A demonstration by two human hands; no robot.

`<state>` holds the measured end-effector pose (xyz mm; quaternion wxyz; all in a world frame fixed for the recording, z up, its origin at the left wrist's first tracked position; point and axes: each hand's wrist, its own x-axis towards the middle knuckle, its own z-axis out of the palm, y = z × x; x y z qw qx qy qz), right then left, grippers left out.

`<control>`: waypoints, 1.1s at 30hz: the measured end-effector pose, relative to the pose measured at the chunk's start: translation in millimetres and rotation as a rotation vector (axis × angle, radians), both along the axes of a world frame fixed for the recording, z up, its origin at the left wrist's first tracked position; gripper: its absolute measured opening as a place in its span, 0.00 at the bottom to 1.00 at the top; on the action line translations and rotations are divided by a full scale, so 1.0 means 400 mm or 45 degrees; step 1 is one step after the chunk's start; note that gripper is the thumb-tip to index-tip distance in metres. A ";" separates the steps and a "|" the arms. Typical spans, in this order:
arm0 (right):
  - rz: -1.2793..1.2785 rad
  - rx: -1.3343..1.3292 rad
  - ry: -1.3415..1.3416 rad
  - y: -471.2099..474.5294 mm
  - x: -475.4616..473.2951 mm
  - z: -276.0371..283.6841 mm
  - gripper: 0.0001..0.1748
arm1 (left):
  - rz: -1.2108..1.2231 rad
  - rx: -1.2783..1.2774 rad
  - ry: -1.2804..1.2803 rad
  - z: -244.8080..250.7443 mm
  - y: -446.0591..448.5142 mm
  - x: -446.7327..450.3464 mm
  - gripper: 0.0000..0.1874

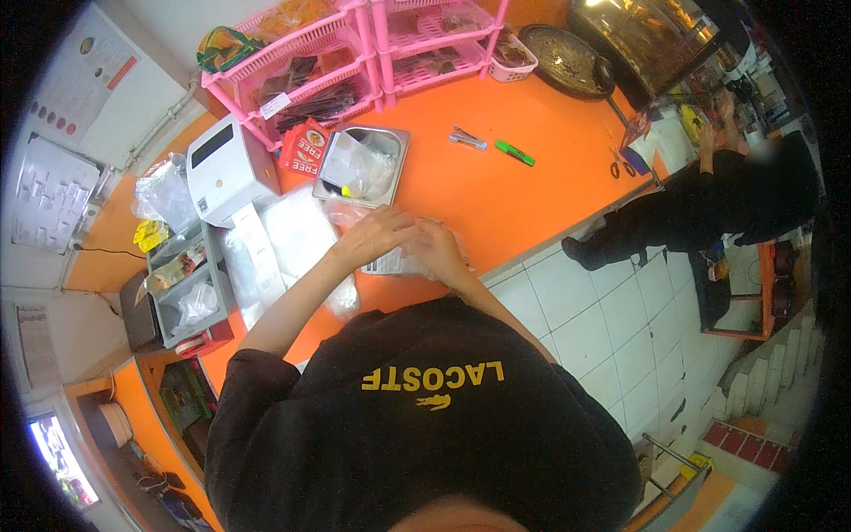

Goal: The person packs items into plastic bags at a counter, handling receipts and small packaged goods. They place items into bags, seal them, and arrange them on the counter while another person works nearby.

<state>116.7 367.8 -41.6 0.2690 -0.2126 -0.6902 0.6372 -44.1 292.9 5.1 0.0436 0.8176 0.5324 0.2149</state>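
Note:
My left hand (377, 234) reaches across from the left, its fingertips meeting those of my right hand (435, 249) near the table's front edge. Both hands pinch the upper part of a clear plastic bag (415, 266); the fingers hide much of it. Printed white paper (382, 262) shows at the bag, beneath my hands. Just beyond my left hand, a steel tray (397, 159) holds clear plastic wrapping (372, 171) and a white card. Left of my hands lie stacked clear plastic bags (302, 223) and a printed paper strip (258, 249).
Beyond the tray stand pink plastic racks (372, 56) and red cards (306, 147). A label printer (229, 169) and grey organiser (223, 292) flank the left. A stapler (467, 138), green highlighter (514, 153) and scissors (622, 165) lie rightward. Another person (705, 193) works at right.

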 end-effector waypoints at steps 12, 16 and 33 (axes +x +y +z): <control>0.124 0.858 -0.085 0.004 -0.055 -0.050 0.23 | -0.067 -0.085 0.259 0.051 -0.049 -0.072 0.15; 0.197 0.843 -0.292 0.010 -0.024 0.018 0.21 | -0.037 -0.052 0.233 0.054 -0.067 -0.081 0.15; 0.759 -0.302 -0.113 0.045 0.035 0.148 0.17 | 0.312 -0.210 0.191 -0.106 -0.127 -0.109 0.21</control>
